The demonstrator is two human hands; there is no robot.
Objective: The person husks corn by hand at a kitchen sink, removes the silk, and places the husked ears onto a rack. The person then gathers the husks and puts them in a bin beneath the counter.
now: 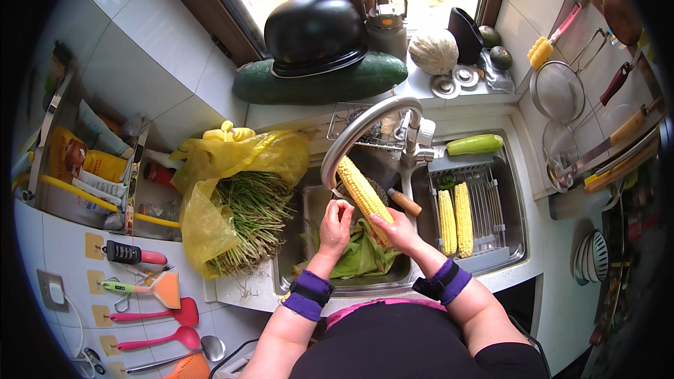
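My right hand (395, 229) grips a peeled ear of corn (363, 189) near its lower end, tilted over the left sink basin (342, 288). Just left of the corn is my left hand (336, 226), raised with its fingers curled together; I see nothing clearly held in them. The curved metal faucet (345, 139) arches above, its spout close to the corn's upper end and my left fingers. Green corn husks (363, 255) lie in the basin below my hands. In the right basin, two more peeled ears (455, 221) rest in a grey draining rack (482, 210).
A yellow plastic bag (205, 221) of long green stalks (253, 216) stands left of the sink. A wooden handle (404, 202) sticks out beside the divider. A light green gourd (475, 145) lies behind the rack. A winter melon (321, 81) and black pot (316, 31) occupy the sill.
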